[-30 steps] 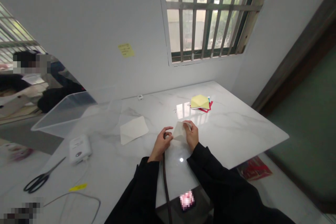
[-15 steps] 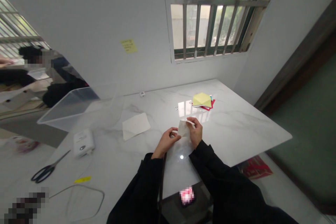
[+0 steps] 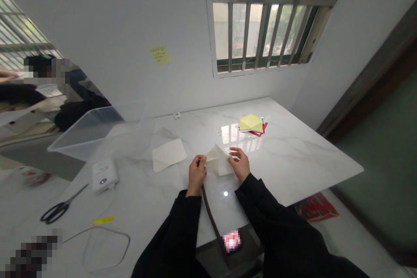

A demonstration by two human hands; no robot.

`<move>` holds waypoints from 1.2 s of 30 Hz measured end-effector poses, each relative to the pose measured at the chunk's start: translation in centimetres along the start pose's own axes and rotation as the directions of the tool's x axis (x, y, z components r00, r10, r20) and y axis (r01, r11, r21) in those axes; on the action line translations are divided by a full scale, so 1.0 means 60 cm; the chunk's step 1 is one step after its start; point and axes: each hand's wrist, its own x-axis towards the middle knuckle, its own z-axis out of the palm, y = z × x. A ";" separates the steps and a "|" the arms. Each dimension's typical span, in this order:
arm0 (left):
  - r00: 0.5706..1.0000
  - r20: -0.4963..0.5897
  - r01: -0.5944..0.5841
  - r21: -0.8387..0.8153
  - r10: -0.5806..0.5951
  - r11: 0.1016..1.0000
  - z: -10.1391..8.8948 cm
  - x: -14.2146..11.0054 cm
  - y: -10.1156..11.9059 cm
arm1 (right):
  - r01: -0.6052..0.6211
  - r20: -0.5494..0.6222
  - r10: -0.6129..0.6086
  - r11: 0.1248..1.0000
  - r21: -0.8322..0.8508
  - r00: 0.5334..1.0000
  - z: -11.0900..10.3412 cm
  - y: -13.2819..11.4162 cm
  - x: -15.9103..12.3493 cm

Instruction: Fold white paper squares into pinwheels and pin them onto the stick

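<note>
Between my hands, a little above the tabletop, is a cream sheet of paper [image 3: 219,161] with creases and a pointed top. My left hand [image 3: 197,173] pinches its left edge between thumb and fingers. At the right edge, my right hand [image 3: 240,165] grips the paper with thumb and forefinger, its other fingers lifted and curled. A second cream sheet [image 3: 169,155] lies flat to the left of my hands. Beyond them, a yellow envelope [image 3: 250,123] rests on top of a small stack with red paper [image 3: 264,129] sticking out.
The marble-patterned table [image 3: 293,156] stands against the wall under a barred window. At left are a clear plastic bin [image 3: 84,134], a white device [image 3: 104,176] with a cable, and black-handled scissors [image 3: 57,212]. A person [image 3: 42,69] sits beyond the bin. A yellow note [image 3: 160,55] hangs on the wall.
The paper has been opened out wider and now stretches between both hands. My left hand has moved slightly left and turned upward, closing on the paper's left edge.
</note>
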 end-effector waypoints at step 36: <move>0.994 0.101 0.037 0.094 -0.046 0.995 -0.009 0.002 -0.005 | 0.177 -0.119 -0.199 0.969 -0.173 0.973 -0.013 -0.059 -0.015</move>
